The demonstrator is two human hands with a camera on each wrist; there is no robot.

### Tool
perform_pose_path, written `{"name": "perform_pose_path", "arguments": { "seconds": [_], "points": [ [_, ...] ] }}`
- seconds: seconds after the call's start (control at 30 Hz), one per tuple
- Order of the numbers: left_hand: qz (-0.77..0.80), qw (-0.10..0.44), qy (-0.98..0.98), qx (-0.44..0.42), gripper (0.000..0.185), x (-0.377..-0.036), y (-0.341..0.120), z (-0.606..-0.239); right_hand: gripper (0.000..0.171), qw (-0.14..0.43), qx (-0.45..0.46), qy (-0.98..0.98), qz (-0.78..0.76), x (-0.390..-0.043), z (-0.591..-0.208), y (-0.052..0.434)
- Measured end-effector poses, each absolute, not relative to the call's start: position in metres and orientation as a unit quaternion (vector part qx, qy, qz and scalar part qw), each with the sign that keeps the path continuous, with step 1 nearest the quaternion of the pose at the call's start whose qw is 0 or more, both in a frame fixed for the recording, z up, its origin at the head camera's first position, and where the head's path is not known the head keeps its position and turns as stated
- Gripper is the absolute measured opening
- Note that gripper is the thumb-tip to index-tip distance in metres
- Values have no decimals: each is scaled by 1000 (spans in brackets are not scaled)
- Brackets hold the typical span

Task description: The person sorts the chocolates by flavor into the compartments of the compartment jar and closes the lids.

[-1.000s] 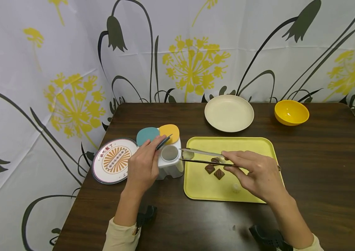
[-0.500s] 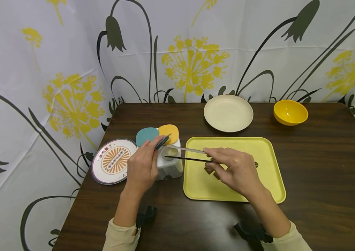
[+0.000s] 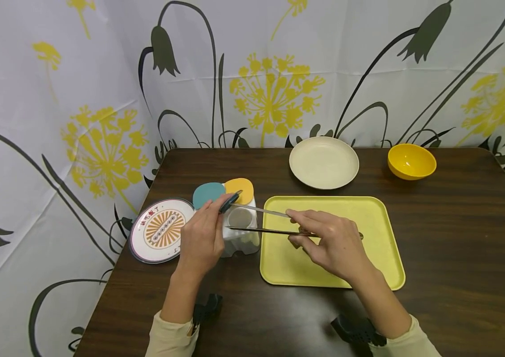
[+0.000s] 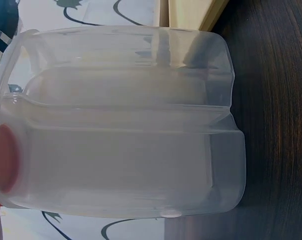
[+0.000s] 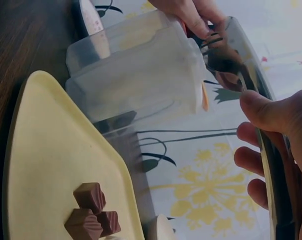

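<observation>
Bridging both hands, tongs (image 3: 261,221) span container (image 3: 240,233).

We see a dark wood-grain table (image 3: 449,238) with a slight sheen. Tongs (image 3: 261,221) are polished metal, mirror-glossy in the right wrist view. Container (image 4: 126,125) is frosted translucent plastic, smooth. Tray (image 3: 382,218) is matt yellow plastic. Chocolates (image 5: 91,210) are matt brown. Yellow bowl (image 3: 411,161) is glossy. Backdrop (image 3: 78,99) is printed cloth, faintly creased.

Yellow tray (image 3: 382,248), brown, perhaps chocolate, pieces (image 5: 91,212), translucent container (image 4: 126,125)
</observation>
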State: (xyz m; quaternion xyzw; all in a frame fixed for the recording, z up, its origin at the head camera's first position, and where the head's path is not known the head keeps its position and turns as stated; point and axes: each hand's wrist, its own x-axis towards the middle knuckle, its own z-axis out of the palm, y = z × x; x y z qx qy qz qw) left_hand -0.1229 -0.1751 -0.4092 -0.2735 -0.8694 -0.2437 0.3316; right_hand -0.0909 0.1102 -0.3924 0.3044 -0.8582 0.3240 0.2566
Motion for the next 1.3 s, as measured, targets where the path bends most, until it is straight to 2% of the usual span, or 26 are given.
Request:
{"name": "perform_pose_path", "arguments": {
  "seconds": [0.17,0.37,0.6,0.8,1.0,1.3],
  "points": [
    [-247,339,-865,-276,38,-124,-175,-410,54,252,308,-862,313,-90,-391,114],
    [-244,322,-872,-276,38,-123,-175,-408,61,244,295,-872,307,-84,-393,128],
    [-242,312,-877,-274,39,-122,-174,-407,75,206,258,-897,293,-71,-401,168],
    [-242,312,-878,-269,39,-122,-174,-406,77,178,196,-923,279,-54,-417,205],
    [-244,310,-879,-268,39,-122,-174,-405,71,138,147,-943,264,-36,-430,235],
    [-244,311,-879,-268,39,-121,-174,-405,58,67,126,-950,278,-12,-444,259]
  ]
}}
